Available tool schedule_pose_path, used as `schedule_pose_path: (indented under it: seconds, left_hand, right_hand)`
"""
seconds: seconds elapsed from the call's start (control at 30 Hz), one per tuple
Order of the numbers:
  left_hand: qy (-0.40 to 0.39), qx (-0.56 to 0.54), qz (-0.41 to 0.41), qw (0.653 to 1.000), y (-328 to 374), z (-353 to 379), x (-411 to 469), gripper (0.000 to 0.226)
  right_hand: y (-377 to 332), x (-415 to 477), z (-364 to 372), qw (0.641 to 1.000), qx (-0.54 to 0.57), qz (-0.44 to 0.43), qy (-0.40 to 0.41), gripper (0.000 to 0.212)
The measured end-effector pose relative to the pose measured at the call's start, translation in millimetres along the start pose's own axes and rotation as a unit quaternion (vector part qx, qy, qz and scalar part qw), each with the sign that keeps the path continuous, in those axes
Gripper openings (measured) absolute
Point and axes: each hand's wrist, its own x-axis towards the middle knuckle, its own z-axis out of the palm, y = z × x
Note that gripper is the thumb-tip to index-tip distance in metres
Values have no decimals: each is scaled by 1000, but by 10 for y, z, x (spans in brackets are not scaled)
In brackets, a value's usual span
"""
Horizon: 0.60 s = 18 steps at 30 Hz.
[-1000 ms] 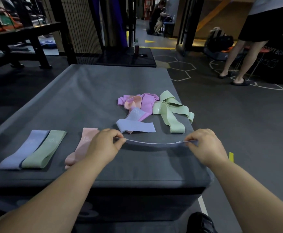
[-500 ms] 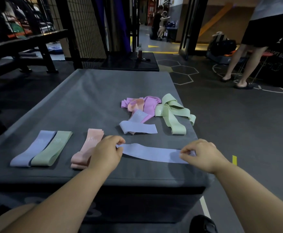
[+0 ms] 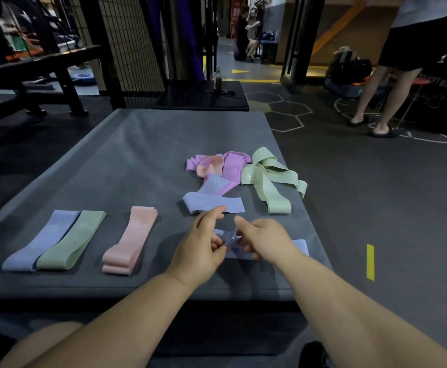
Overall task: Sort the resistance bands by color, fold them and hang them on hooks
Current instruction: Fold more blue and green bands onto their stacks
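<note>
Near the padded box's (image 3: 137, 144) front left corner lie a folded blue band (image 3: 40, 241) and a green band (image 3: 72, 240), touching, with a folded pink band (image 3: 129, 240) just beside them. At the front edge, the left hand (image 3: 201, 248) and right hand (image 3: 267, 240) meet, fingers curled and pinching a blue-lilac band (image 3: 300, 247) that lies on the box. Behind them sits a loose blue band (image 3: 211, 204), a purple-and-pink heap (image 3: 233, 166), and tangled green bands (image 3: 270, 181) by the right edge.

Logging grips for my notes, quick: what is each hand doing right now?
Left hand: pinches the flat lavender fabric resistance band.
Right hand: pinches the same band.
</note>
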Motion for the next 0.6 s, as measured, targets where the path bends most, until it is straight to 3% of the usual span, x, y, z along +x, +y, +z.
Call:
schedule_pose_path:
  seconds: [0.13,0.3,0.47,0.6]
  left_hand:
    - [-4,8,36,999,-51,46,16,73]
    - [65,157,124,978,-190,68,77,66]
    - [-68,135,-1,988,-155,-20,131,76]
    - [-105,110,-20,988,-112,-73,183,72]
  right_hand:
    - [21,50,-20,1000,-1,22,20,22]
    - [50,54,-97,999,-7,29,20,17]
    - [107,53,-251,999,-6,20,34,15]
    - [146,44,-425,998,4,13,57,20]
